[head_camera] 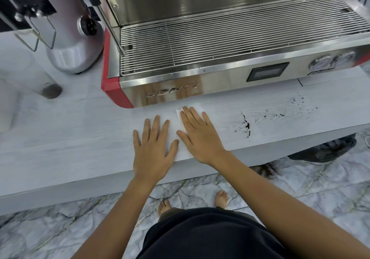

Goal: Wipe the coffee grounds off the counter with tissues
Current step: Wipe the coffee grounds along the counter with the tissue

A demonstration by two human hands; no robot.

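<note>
Both your left hand [153,150] and right hand [198,136] lie flat, fingers spread, pressing the tissue [176,127] onto the counter [80,130]; sweep right toward the coffee grounds [247,125].

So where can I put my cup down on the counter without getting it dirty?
Left of the left hand, the counter is bare up to the small jar and grinder. Right of the right hand on the tissue, coffee grounds are scattered toward the far end.
</note>
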